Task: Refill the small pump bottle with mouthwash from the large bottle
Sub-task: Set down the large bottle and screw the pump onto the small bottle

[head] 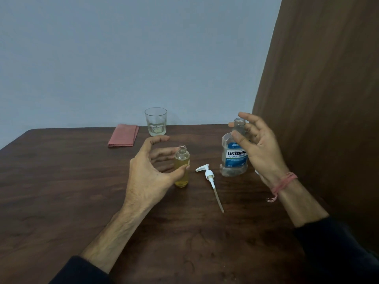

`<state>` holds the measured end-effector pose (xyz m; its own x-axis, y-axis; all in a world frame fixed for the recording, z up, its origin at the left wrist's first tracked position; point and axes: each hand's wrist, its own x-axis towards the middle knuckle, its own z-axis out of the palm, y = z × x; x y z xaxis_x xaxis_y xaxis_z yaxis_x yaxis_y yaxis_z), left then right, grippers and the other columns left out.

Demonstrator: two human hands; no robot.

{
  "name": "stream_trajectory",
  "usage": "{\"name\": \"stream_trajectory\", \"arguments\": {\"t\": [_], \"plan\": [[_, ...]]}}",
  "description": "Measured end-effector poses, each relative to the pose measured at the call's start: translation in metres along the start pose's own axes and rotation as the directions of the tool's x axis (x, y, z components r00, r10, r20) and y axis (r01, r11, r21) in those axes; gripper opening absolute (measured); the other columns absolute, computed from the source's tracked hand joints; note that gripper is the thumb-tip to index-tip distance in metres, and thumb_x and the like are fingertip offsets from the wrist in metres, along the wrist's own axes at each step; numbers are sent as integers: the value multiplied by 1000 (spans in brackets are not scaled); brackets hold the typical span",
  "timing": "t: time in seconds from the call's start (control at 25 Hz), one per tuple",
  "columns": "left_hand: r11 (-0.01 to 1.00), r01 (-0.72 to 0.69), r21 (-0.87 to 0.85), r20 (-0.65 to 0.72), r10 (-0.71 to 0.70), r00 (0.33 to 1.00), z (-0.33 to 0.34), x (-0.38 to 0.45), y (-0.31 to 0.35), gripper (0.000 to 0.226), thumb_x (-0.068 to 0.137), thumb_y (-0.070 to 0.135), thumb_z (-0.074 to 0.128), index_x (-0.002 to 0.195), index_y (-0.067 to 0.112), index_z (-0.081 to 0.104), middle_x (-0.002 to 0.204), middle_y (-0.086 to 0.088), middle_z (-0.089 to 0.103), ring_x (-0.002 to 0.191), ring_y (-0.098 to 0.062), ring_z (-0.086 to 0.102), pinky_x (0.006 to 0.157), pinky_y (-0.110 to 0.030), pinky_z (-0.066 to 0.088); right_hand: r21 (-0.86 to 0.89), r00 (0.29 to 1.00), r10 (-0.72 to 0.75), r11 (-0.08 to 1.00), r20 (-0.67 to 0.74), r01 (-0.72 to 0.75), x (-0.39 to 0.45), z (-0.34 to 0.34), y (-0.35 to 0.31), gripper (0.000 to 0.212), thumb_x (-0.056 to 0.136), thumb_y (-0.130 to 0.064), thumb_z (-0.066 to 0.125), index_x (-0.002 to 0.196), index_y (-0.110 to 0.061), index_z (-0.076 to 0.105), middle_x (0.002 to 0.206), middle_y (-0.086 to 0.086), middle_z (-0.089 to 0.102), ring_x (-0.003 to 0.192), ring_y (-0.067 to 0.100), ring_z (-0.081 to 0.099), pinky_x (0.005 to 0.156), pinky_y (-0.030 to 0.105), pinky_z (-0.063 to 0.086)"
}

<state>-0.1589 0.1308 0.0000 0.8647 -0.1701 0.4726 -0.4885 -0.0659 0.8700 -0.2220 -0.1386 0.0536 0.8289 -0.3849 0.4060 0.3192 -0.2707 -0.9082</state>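
Small pump bottle (182, 168), uncapped, on desk (61, 191); our L hand (147, 173) loosely cupped, thumb touching it. Pump (209, 173) at its 3 o'clock. Our R hand (258, 147) spread before large bottle (231, 160).

Pump (209, 174) lies in gap between small bottle (182, 169) and large bottle (232, 160); glass (155, 121) behind.

small bottle (182, 174) uncapped, upright | pump (209, 174) lying beside it | large bottle (231, 160) uncapped, upright

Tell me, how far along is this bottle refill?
Done: the pump lies on the table; the small bottle stands open, mostly full of yellowish liquid. In hand: the left hand cups it, the right hand is open beside the uncapped large bottle. Left: perhaps topping up, then refitting the pump.
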Motion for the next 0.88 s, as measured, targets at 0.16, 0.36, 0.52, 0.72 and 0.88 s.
{"name": "stream_trajectory", "arguments": {"t": [0.16,0.36,0.52,0.72,0.88], "plan": [[1000,5,-4,11,-5,1000,1,1,-5,84,73,16,108,142,32,64,118,13,88,114,-6,84,96,-29,70,107,999,38,994,5,-38,4,-3,9,45,100,-10,71,143,-18,61,129,-4,78,122,9,72,89,22,61],[1000,6,-12,32,-5,999,-1,2,-6,85,73,16,108,143,36,63,119,17,87,114,-1,84,96,-23,68,148,998,46,988,41,-51,3,-8,10,51,90,-23,75,140,-23,63,133,-6,76,126,7,70,91,19,59],[1000,18,-20,46,-18,999,-1,3,-8,86,72,21,108,144,37,63,122,14,87,116,-4,84,100,-35,70,154,998,40,987,55,-48,1,-14,15,57,89,-24,78,144,-23,62,139,-4,73,132,11,66,96,22,58],[1000,12,-22,53,-10,999,-1,3,-9,87,71,28,107,145,38,62,123,14,87,118,-7,83,101,-43,71,91,998,29,995,57,-34,-4,-20,7,77,79,-29,85,151,-24,56,150,-2,65,141,12,59,119,39,49],[1000,8,4,61,-8,998,3,3,-2,83,74,24,107,143,38,64,122,18,86,116,-3,83,97,-30,70,77,984,-47,995,-172,61,-15,-25,-16,89,75,-35,92,153,-25,50,153,-9,59,143,1,53,125,39,40]]}}
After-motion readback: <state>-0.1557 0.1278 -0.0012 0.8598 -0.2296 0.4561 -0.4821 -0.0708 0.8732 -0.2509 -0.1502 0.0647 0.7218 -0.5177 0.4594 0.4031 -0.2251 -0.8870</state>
